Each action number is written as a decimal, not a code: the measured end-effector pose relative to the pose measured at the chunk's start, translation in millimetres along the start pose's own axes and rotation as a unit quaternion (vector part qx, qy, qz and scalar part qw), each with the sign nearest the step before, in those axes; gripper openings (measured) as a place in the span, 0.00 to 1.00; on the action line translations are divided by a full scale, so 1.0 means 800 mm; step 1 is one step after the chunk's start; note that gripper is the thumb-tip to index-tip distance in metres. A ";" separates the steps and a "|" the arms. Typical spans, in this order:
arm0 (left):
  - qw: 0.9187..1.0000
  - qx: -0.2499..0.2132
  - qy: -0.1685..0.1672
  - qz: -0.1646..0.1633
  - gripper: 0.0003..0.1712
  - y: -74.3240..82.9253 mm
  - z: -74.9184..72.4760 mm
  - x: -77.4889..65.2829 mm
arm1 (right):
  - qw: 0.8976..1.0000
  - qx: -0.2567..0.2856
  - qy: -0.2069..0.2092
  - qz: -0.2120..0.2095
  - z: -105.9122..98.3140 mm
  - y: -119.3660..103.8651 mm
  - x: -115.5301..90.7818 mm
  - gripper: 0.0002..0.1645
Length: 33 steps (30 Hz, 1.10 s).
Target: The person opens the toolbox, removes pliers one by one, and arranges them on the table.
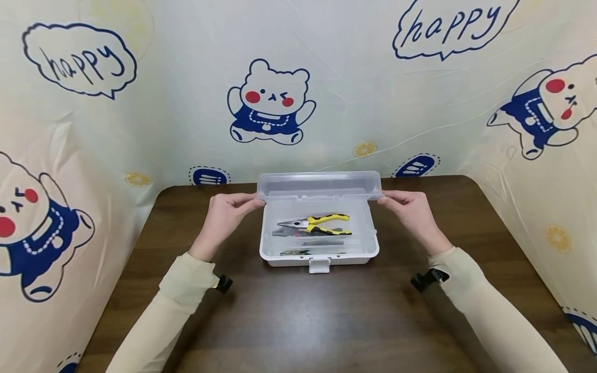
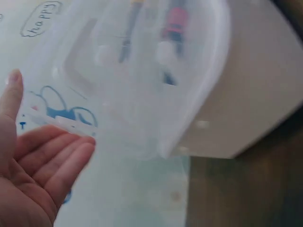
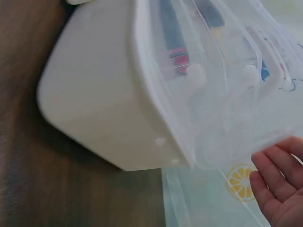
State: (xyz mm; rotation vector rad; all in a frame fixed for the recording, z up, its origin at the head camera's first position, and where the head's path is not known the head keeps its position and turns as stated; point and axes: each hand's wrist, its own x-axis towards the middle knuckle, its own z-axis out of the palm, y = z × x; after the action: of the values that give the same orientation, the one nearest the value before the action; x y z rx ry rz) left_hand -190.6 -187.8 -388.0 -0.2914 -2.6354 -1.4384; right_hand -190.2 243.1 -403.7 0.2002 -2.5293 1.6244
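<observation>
A white plastic toolbox [image 1: 264, 243] stands on the table, its clear lid [image 1: 319, 182] raised at the back. My left hand [image 1: 225, 215] pinches the lid's left end between thumb and fingers. At the opposite end my right hand [image 1: 411, 211] pinches the lid's corner; the right wrist view shows the fingers [image 3: 272, 172] along its edge. Inside lie long-nose pliers [image 1: 308, 226] with yellow-and-black handles, above a clear inner layer. Beneath them a grey tool [image 1: 280, 232] with a reddish part shows dimly. More tools near the front wall are mostly hidden.
The dark wooden table [image 1: 298, 321] reaches back to a pale cloth [image 1: 186, 129] printed with cartoon bears, which hangs behind and along both sides. A white latch [image 1: 319, 266] hangs from the toolbox's front. Each wrist wears a dark strap-on device.
</observation>
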 end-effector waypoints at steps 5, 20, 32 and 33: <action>0.999 -0.028 -0.002 -0.043 0.28 0.011 -0.002 0.015 | 0.999 -0.008 0.031 0.026 0.004 -0.008 0.015 0.27; 0.984 -0.164 -0.015 -0.066 0.21 -0.028 0.019 0.056 | 0.999 0.025 -0.026 0.011 0.022 0.009 0.063 0.27; 0.983 -0.163 0.005 -0.080 0.20 -0.053 0.050 0.055 | 0.997 -0.053 -0.035 0.035 0.027 0.043 0.076 0.24; 0.984 -0.156 0.003 -0.084 0.20 -0.055 0.051 0.055 | 0.996 -0.068 -0.033 0.036 0.028 0.044 0.076 0.24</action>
State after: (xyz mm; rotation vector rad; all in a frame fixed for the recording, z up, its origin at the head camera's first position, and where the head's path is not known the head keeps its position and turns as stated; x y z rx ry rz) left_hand -243.9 -171.7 -437.0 -0.0931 -2.4748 -1.9044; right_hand -256.8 235.0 -433.6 0.1541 -2.7149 1.4849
